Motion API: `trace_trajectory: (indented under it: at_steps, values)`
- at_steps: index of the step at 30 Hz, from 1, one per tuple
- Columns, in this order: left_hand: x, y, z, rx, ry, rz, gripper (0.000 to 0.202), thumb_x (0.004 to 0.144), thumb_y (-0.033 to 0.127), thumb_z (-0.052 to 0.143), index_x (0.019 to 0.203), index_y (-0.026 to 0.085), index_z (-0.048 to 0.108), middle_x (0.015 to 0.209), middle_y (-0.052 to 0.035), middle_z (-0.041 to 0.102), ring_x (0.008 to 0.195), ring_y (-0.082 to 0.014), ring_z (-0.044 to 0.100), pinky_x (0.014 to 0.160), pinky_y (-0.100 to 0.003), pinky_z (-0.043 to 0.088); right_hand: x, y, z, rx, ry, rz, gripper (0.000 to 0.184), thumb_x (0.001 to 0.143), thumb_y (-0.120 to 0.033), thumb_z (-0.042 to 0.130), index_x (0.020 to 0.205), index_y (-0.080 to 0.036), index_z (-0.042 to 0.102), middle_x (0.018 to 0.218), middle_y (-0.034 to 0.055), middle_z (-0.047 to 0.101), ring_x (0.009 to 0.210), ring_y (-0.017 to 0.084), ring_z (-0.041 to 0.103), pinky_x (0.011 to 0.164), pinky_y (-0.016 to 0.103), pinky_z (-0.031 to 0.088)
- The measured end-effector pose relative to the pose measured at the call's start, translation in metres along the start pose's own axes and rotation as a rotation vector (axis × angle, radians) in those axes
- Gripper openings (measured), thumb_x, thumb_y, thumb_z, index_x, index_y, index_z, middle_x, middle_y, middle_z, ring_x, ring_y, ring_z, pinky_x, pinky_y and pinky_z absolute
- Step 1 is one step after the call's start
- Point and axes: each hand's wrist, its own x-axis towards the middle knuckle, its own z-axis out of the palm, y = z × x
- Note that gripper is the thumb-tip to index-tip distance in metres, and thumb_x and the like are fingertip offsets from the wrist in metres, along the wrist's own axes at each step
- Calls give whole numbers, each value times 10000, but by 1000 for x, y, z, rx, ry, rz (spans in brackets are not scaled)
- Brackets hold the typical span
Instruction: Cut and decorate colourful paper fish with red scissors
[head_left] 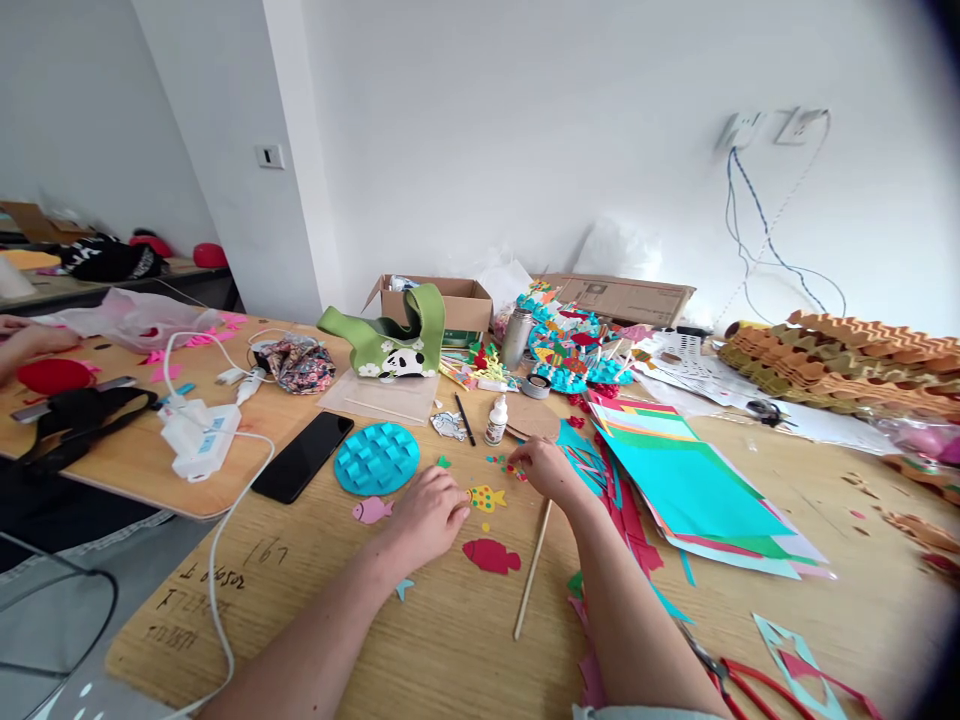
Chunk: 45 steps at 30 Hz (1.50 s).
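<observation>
My left hand (431,510) rests on the table with curled fingers, their tips against the head of a yellow paper fish (489,498) with coloured dots. My right hand (544,467) is closed in a pinch over small coloured paper dots (495,459); whatever is between its fingertips is too small to make out. A red paper fish (492,556) lies nearer to me, and a pink paper fish (372,510) is left of my left hand. Below my right wrist lies a wooden stick (533,570). A white glue bottle (496,420) stands upright beyond the dots.
A woven blue paper disc (376,458) and a black phone (303,457) lie at left, beside a power strip (202,440) with a trailing cable. Coloured paper sheets (697,480) and red-handled scissors (739,675) are at right. Another person's hand (22,340) shows at far left.
</observation>
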Motion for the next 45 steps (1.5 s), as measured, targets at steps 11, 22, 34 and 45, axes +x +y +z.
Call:
trace_trajectory:
  at_steps: [11, 22, 34, 45]
  values:
    - [0, 0, 0, 1, -12, -5, 155, 855, 204, 513, 865, 208, 668, 858, -48, 629, 958, -204, 512, 917, -376, 410, -1, -1, -3, -11, 53, 31, 215, 792, -116, 527, 841, -177, 728, 896, 70, 699, 880, 174, 611, 782, 221, 395]
    - [0, -1, -1, -1, -13, -5, 152, 853, 206, 515, 846, 202, 667, 843, -46, 627, 954, -205, 508, 920, -379, 399, 2, -3, 7, -36, 4, 2, 180, 789, -124, 533, 795, -174, 706, 857, 67, 679, 888, 175, 596, 789, 222, 375]
    - [0, 0, -2, -17, -16, -3, 163, 854, 204, 511, 847, 197, 673, 847, -53, 629, 955, -208, 505, 918, -382, 398, 6, 4, 19, -56, -37, -31, 151, 795, -70, 493, 825, -132, 628, 927, 121, 643, 984, 220, 535, 837, 264, 347]
    - [2, 0, 1, -181, 61, -120, 199, 827, 197, 525, 950, 189, 680, 926, -72, 673, 991, -226, 538, 897, -376, 414, 0, -18, -10, 126, -10, -9, 128, 809, -123, 455, 750, -156, 564, 794, 78, 622, 789, 186, 561, 704, 266, 371]
